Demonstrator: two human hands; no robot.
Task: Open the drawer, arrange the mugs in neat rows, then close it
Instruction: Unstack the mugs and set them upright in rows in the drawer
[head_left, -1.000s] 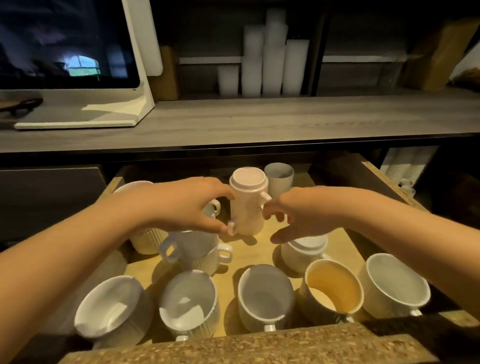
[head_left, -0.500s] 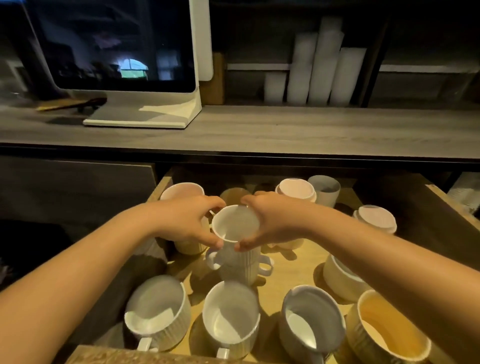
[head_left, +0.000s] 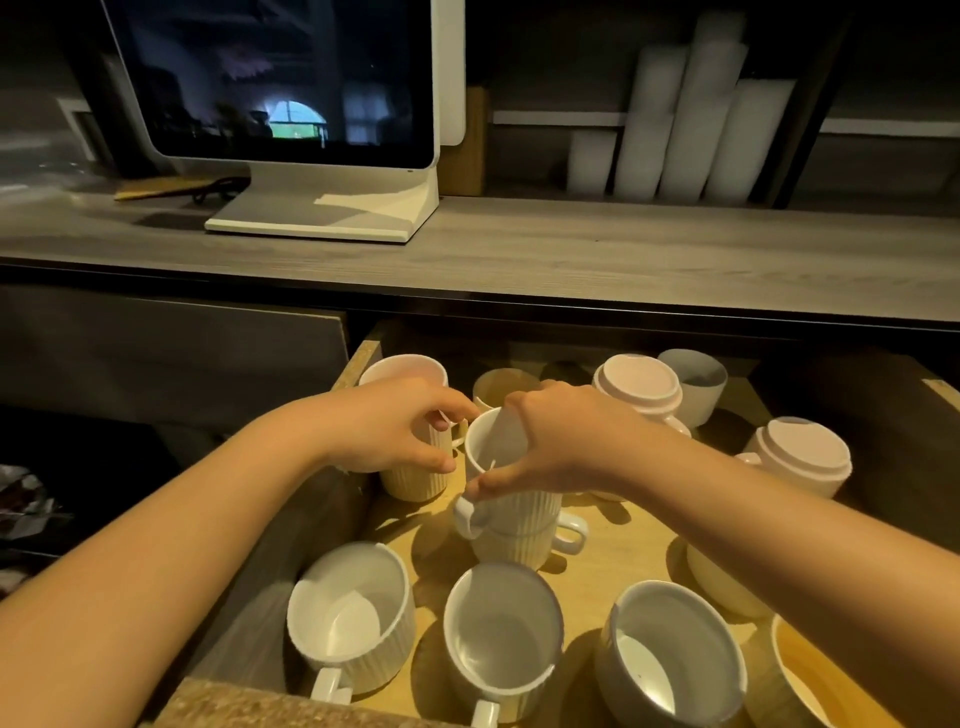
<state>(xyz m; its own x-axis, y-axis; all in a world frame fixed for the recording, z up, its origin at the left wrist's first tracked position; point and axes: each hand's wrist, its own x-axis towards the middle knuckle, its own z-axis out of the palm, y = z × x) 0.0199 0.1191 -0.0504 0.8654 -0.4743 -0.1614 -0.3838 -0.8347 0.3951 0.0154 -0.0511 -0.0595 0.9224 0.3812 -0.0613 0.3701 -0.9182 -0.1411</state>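
- While the drawer is standing open, the arranging step is under way, judging by mugs sitting in a loose front row with the back ones scattered.
- At the left, the left hand is curling around a tall ribbed mug, its fingers apparently resting on the mug's side; whether they are squeezing it I cannot tell.
- In the middle, the right hand is pinching the rim of the top mug, thumb outside and fingers over the lip; this mug is sitting nested in a second ribbed mug.
- Next, I judge, the top mug is needing a straight lift clear of the lower one, then a free spot on the drawer floor.
- Counting left to right, about twelve mugs are showing: four along the front edge, the stacked pair, and the rest behind and right, two of them upside down.
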